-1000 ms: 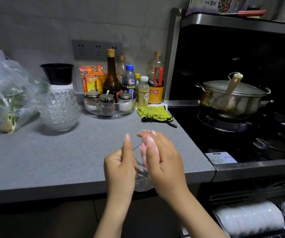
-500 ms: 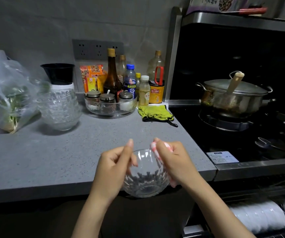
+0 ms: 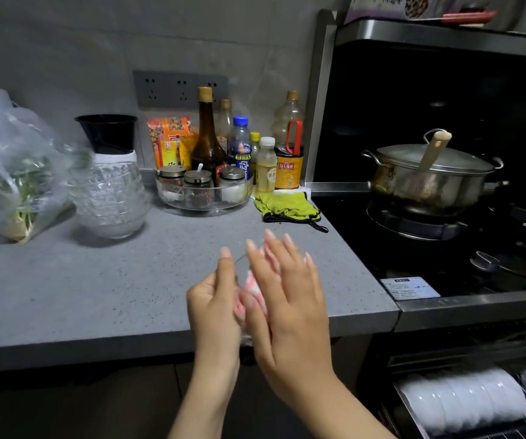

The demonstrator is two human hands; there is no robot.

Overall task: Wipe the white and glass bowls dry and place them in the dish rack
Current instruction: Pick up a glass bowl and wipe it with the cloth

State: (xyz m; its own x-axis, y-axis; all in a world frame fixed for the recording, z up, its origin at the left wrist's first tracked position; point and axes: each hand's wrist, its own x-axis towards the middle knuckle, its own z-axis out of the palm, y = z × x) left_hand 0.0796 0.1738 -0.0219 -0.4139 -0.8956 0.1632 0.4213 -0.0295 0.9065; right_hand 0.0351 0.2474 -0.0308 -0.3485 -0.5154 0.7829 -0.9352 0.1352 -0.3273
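A small glass bowl (image 3: 241, 270) is held on edge above the front edge of the grey countertop (image 3: 97, 296), mostly hidden between the two hands, with only a sliver of its rim showing. The left hand (image 3: 214, 302) grips it with curled fingers and raised thumb, while the right hand (image 3: 290, 299), fingers straight, presses a pink-and-white cloth (image 3: 253, 285) flat against it. A stack of glass bowls (image 3: 109, 201) stands further back to the left, and white bowls (image 3: 464, 400) stand in a row in the dish rack (image 3: 420, 430) low at the right, beneath the stove with its steel pot (image 3: 429, 179).
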